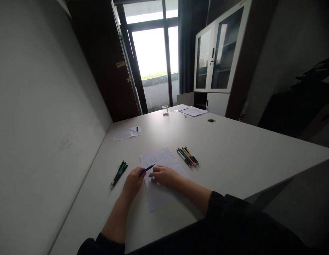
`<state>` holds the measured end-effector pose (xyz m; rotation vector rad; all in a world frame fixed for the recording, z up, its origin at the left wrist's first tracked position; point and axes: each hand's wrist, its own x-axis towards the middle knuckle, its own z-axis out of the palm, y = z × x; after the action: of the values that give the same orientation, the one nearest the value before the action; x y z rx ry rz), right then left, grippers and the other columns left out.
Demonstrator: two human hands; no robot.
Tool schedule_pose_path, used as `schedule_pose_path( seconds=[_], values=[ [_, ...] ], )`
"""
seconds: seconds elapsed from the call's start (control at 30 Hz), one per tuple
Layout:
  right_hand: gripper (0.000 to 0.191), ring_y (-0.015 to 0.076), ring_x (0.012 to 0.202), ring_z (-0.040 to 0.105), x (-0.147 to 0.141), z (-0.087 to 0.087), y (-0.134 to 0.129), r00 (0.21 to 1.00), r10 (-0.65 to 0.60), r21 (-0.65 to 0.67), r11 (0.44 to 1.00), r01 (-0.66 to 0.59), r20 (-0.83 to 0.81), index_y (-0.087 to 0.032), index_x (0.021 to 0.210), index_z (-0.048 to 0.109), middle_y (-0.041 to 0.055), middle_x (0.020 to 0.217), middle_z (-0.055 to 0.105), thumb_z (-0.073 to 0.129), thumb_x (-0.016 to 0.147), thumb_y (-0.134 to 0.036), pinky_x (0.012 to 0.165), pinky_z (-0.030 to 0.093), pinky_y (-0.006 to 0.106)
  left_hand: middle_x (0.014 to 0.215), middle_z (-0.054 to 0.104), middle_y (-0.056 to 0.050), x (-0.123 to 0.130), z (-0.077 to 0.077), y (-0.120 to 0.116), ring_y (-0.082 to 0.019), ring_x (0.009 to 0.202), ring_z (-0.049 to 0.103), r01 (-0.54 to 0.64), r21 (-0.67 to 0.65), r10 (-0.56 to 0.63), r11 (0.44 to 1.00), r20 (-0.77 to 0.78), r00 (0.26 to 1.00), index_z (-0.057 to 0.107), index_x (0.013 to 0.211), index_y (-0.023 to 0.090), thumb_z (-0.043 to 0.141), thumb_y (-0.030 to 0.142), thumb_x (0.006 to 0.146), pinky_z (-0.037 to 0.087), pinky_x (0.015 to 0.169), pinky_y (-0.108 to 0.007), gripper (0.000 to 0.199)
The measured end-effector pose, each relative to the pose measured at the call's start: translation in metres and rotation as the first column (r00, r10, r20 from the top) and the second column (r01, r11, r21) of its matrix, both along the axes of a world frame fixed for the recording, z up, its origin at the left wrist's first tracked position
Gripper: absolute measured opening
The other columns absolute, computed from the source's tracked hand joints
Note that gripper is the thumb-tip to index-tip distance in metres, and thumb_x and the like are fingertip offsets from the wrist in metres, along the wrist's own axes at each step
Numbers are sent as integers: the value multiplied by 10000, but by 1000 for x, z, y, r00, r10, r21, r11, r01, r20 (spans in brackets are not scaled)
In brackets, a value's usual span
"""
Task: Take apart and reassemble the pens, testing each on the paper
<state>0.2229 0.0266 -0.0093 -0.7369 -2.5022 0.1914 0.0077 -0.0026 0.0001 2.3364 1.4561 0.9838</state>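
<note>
My left hand [134, 180] is closed on a blue pen [146, 170], whose dark tip points up and to the right. Just right of the pen, my right hand [163, 176] rests over a sheet of paper [157, 202] with its fingers curled; whether anything small is between them is hard to make out. Handwriting covers the upper part of the sheet. Several pens with green and black bodies [119, 174] lie in a bunch left of my left hand. Beyond my right forearm lies another row of several pens [188, 157], green, red, yellow and black.
On the white table [220, 152], a glass [165, 110] stands at the far edge. Papers [193, 111] and a pen [184, 115] lie near it, left of a round cable hole [211, 120]. A plastic packet [127, 133] lies far left, beside the wall [47, 141].
</note>
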Motion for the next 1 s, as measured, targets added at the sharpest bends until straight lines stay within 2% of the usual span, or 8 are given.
schedule_pose_path(
  seconds=[0.13,0.27,0.37,0.47,0.57,1.0],
  values=[
    [106,197,900,601,-1,-7,5,999,36,-12,999,-37,-16,-215,914,740,62,949,653,655,852,-215,845,457,287,976,668,-78,0,0,0,-224,924,624,10,-9,-10,1000,-10,1000,623,1026,211,485,257,919,491,838,-353,180],
    [103,188,878,615,1,-7,8,995,41,-82,995,-49,-89,-215,913,739,64,925,662,653,855,-212,844,459,287,976,665,-79,-1,-1,1,-224,932,621,16,-2,-16,1000,-16,1000,620,1037,209,481,250,923,489,845,-356,184],
    [114,183,850,631,8,2,9,977,-36,-173,985,-1,-211,-233,937,738,55,898,676,649,867,-247,811,466,278,978,667,-77,-2,-2,2,-219,932,623,18,11,-18,1000,-10,1000,622,1036,208,488,238,918,490,851,-355,181],
    [117,173,811,642,18,11,12,915,-166,-261,963,70,-368,-240,932,737,42,886,689,644,870,-274,772,474,268,974,668,-77,-4,-3,2,-218,928,624,13,22,-13,1000,-5,1000,627,1031,208,497,226,910,490,853,-353,178],
    [110,168,772,639,24,14,16,860,-250,-317,942,111,-445,-229,914,733,37,873,692,662,848,-279,733,484,269,970,666,-75,-4,-3,2,-218,929,625,11,18,-11,1000,1,1000,626,1028,211,503,225,904,489,850,-346,175],
    [99,162,777,640,23,11,18,834,-257,-354,932,79,-488,-213,898,726,37,888,700,675,824,-255,730,508,270,985,668,-73,-2,-2,1,-216,933,620,22,6,-22,1000,8,1000,634,1024,212,505,230,910,483,851,-339,172]
  ],
)
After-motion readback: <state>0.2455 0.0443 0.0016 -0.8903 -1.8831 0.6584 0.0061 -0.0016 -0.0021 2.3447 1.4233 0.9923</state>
